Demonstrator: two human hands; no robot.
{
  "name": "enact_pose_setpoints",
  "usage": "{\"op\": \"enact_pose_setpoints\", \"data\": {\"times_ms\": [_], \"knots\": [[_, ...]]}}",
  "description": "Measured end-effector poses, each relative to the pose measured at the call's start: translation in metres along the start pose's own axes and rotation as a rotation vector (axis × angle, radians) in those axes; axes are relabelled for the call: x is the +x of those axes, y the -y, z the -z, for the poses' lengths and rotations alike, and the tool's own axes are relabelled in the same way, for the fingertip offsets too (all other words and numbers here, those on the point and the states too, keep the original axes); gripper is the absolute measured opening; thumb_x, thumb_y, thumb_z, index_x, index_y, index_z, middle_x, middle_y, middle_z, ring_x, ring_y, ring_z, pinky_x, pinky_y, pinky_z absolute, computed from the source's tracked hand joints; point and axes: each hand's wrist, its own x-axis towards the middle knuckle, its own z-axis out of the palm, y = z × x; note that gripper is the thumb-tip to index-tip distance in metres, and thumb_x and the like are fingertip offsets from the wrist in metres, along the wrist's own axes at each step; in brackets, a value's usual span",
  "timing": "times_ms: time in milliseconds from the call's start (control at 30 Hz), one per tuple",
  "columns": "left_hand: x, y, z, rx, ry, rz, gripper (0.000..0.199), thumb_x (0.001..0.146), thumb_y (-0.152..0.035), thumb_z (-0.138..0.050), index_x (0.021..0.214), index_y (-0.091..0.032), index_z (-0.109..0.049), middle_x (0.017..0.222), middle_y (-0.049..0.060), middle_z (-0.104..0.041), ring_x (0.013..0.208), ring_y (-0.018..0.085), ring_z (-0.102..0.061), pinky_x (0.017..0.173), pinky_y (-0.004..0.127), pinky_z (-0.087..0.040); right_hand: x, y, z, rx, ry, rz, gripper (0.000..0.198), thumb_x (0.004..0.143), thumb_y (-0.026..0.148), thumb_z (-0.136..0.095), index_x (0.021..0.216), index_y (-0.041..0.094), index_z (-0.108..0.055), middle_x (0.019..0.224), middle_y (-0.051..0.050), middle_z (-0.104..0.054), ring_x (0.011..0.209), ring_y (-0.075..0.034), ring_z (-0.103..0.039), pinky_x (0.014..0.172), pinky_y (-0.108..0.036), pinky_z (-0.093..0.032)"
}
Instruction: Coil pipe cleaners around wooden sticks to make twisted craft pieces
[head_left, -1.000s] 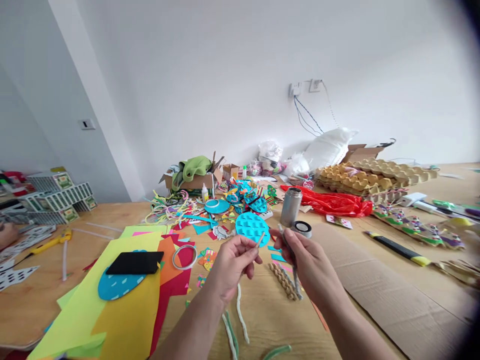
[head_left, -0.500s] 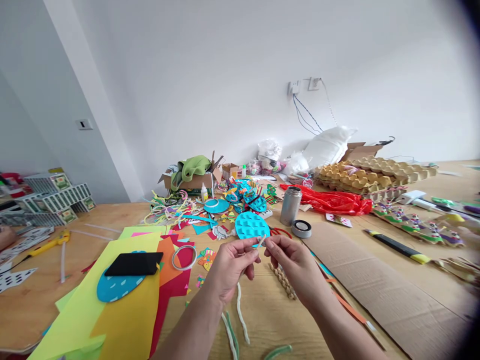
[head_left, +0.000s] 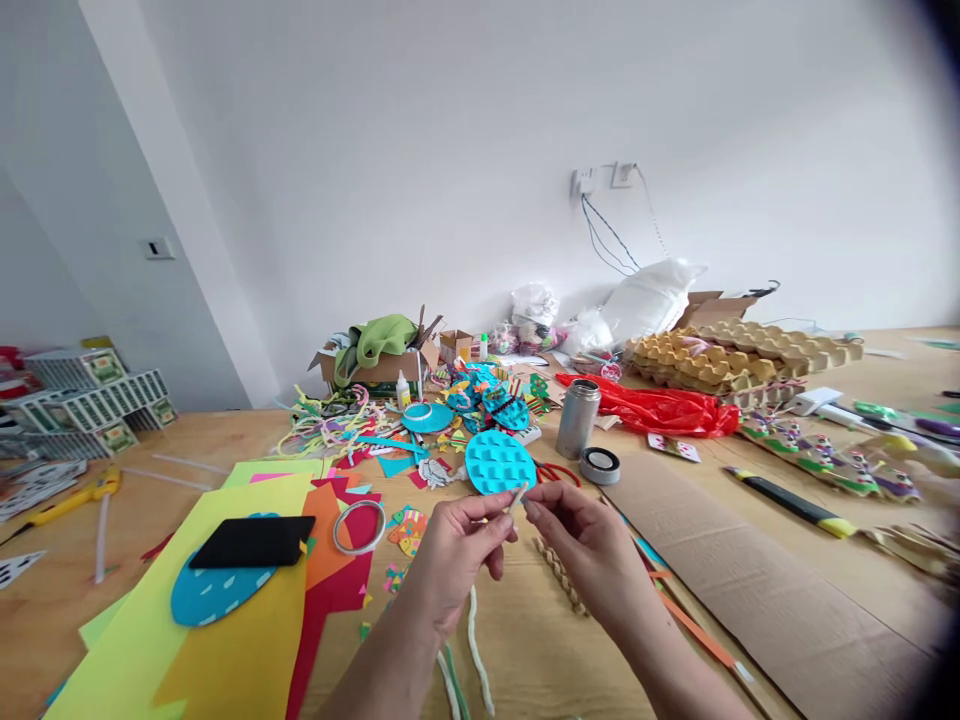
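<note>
- White cord (head_left: 481, 655) and green strip (head_left: 457, 685) lie on the table between the forearms, nearest the body.
- Left hand (head_left: 466, 545): thumb and index closed on a short pale strip (head_left: 518, 495), which angles up out of the pinch.
- Right hand (head_left: 576, 528): fingers drawn narrow, tips right at the strip. Can't tell if they grip it or just touch.
- Pale strip sits between the two hands' fingertips.
- Braided piece (head_left: 561, 578): on the table, partly hidden by the right hand.
- Left of left hand: yellow sheet (head_left: 262, 640), blue oval (head_left: 217, 598) on it, black slab (head_left: 253, 542) on top.
- Right of right hand: flat cardboard (head_left: 735, 570).
- Just beyond fingertips: blue disc (head_left: 499, 458) with raised pieces.
- Beyond right hand: black-centered lid (head_left: 600, 466), then open metal bottle (head_left: 578, 422), upright.
- Farther, past the bottle: red plastic (head_left: 675, 410), egg trays (head_left: 720, 355) stacked behind it.
- Far beyond left hand: box with green cloth (head_left: 382, 340).
</note>
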Motion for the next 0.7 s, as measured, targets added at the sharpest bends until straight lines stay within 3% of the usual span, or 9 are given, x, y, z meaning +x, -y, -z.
{"op": "enact_pose_setpoints", "data": {"times_ms": [400,600,700], "knots": [[-0.0001,0.0007,-0.0021,0.007,-0.024,-0.038,0.034,0.071,-0.031,-0.067,0.102,-0.017,-0.069,0.067,0.002,-0.060,0.042,0.003,-0.042,0.043,0.018,-0.030,-0.0026,0.0046,-0.0004,-0.097,-0.018,0.024,0.018,0.082,0.035,-0.054,0.082,0.018,-0.059,0.071,-0.004,-0.062,0.066,-0.017,-0.055,0.059,-0.027,-0.042],[-0.0030,-0.0005,-0.0044,-0.003,-0.046,-0.011,0.039,0.071,-0.034,-0.067,0.107,-0.019,-0.067,0.064,0.000,-0.056,0.038,0.002,-0.033,0.037,0.018,-0.018,-0.0045,0.0049,-0.0007,-0.109,-0.019,0.031,0.017,0.082,0.034,-0.054,0.083,0.018,-0.058,0.072,-0.003,-0.061,0.067,-0.017,-0.054,0.060,-0.027,-0.042],[-0.0034,0.0007,-0.0042,0.046,-0.054,-0.072,0.035,0.073,-0.033,-0.064,0.105,-0.020,-0.067,0.064,-0.002,-0.053,0.040,0.002,-0.030,0.038,0.018,-0.020,-0.0052,0.0068,0.0002,-0.094,-0.005,0.027,0.018,0.082,0.035,-0.054,0.083,0.018,-0.058,0.073,-0.003,-0.061,0.067,-0.016,-0.054,0.060,-0.026,-0.042]]}}
